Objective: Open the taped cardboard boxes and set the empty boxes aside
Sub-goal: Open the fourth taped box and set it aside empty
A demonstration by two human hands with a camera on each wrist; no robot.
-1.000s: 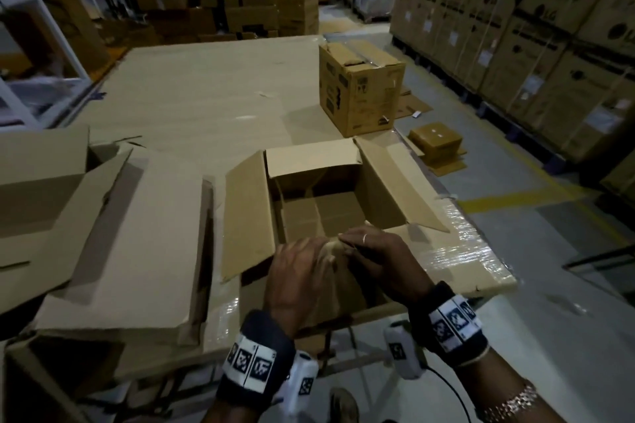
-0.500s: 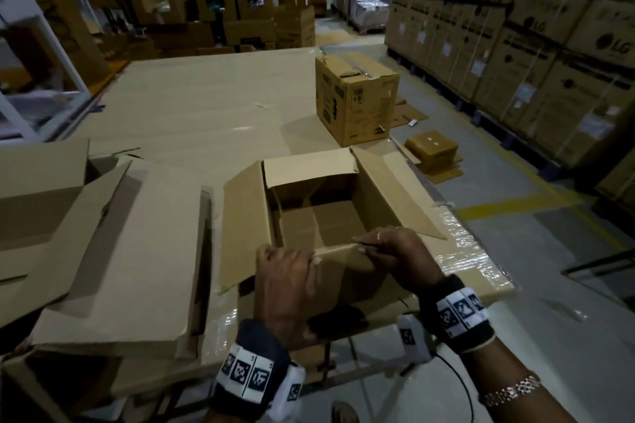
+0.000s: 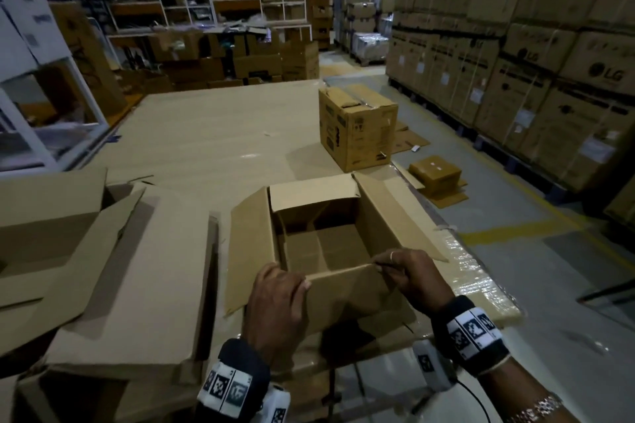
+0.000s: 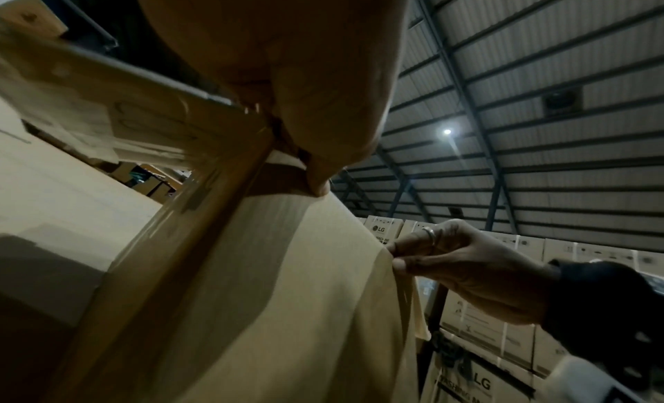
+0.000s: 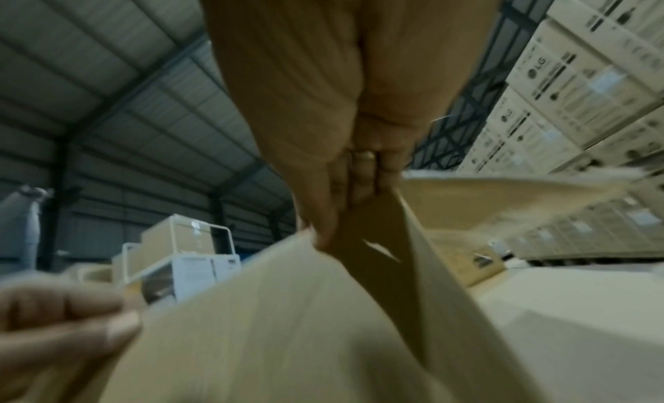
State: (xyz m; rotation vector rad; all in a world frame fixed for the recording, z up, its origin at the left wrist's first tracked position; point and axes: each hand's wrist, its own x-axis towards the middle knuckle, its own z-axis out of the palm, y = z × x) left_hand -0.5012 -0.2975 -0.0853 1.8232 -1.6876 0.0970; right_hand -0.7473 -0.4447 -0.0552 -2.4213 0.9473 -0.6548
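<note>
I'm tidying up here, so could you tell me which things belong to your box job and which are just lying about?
In the job:
open box
left hand
right hand
taped box

Lying about:
small box on the floor
stacked LG cartons

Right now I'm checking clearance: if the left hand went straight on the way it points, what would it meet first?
Probably the open box's empty inside, then its far flap; the left hand already grips the near flap. Depth is uncertain.

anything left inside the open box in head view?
No, the open box shows only its bare cardboard bottom; both hands grip its near flap.
</note>
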